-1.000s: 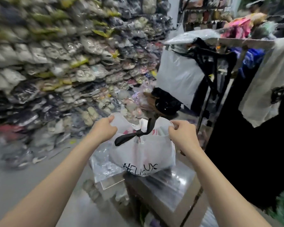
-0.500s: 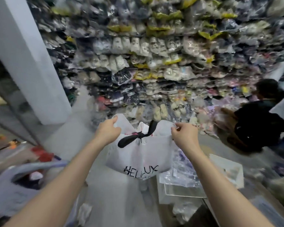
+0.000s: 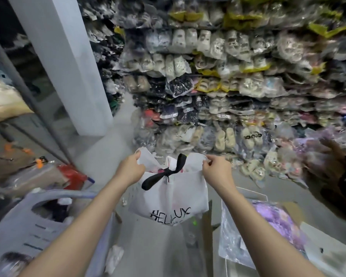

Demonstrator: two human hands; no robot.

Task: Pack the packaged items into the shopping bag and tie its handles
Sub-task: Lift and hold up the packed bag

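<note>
A white shopping bag (image 3: 168,198) with black lettering hangs in the air in front of me. My left hand (image 3: 131,169) grips its left top edge and my right hand (image 3: 216,171) pinches its right top edge. A black ribbon (image 3: 164,173) is knotted across the bag's mouth. Pink packaged items (image 3: 159,170) show just inside the opening; most of the contents are hidden.
A wall of bagged shoes (image 3: 218,86) fills the back. A white pillar (image 3: 68,62) stands at left. A grey bag (image 3: 48,222) lies at lower left, plastic packages (image 3: 268,226) at lower right. Another person's hand (image 3: 332,154) and dark sleeve reach in at right.
My view has swung left from the clothes rack to the shoe wall and pillar. Both hands keep holding the bag's top edges, and the bag has come off the box and hangs over the floor.
</note>
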